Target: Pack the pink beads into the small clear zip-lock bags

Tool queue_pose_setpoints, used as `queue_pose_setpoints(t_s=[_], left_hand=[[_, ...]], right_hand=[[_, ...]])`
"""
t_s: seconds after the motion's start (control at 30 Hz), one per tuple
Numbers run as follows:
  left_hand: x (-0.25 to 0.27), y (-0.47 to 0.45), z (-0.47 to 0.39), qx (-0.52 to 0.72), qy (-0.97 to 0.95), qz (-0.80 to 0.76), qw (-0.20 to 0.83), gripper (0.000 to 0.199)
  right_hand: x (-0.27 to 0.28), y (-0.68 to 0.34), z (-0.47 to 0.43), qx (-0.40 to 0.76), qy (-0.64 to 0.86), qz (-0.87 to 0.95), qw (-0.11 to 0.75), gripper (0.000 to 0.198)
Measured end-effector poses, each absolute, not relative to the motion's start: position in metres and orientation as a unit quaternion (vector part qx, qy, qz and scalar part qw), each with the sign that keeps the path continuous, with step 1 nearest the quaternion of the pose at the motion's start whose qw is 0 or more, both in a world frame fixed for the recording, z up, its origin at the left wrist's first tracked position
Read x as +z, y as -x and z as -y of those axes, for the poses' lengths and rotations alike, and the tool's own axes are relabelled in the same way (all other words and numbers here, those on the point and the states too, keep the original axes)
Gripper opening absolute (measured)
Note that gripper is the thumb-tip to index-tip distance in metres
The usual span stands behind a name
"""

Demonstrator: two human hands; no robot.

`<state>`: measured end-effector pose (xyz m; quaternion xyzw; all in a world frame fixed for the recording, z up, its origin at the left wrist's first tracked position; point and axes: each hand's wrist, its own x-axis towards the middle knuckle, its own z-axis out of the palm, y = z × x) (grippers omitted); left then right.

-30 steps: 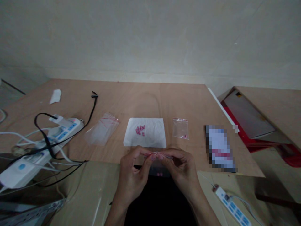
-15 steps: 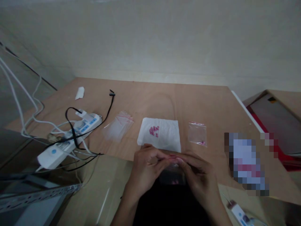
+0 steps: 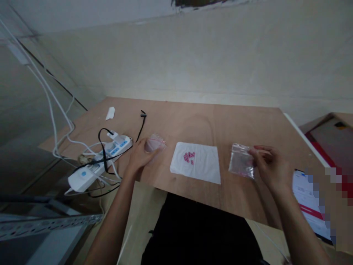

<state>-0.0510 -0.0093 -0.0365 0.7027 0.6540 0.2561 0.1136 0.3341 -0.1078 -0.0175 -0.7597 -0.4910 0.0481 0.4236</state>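
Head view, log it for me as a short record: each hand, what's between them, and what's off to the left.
Left hand: at the clear bags; grip unclear
Right hand: at the upper right corner of another bag; grip unclear
Between hands: white sheet, flat on the table
On sheet: pink pieces, clustered, too small to count surely
Far left: power strip with cables across it; white scrap beyond
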Motion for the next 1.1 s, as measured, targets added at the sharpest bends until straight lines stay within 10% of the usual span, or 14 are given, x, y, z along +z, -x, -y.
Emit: queue_pose_setpoints(t_s=[0.17, 0.4, 0.73, 1.1], left_hand=[[-0.037, 0.06, 0.01, 0.273, -0.702, -0.644, 0.132, 0.058], [-0.025, 0.058, 0.035, 0.367, -0.682, -0.631, 0.05, 0.073], [0.019, -0.015, 0.101, 0.387, -0.816, -0.422, 0.083, 0.06], [-0.006, -0.029, 0.141, 0.326, -0.774, -0.474, 0.265, 0.035]], right_hand=[[-0.018, -0.338, 0.108, -0.047, 0.802, 0.487, 0.343, 0.072], [0.016, -0.284, 0.126, -0.093, 0.713, 0.545, 0.432, 0.042], [0.035, -0.174, 0.123, 0.401, 0.497, 0.624, 0.451, 0.012], [0.015, -0.179, 0.151, 0.476, 0.482, 0.638, 0.366, 0.012]])
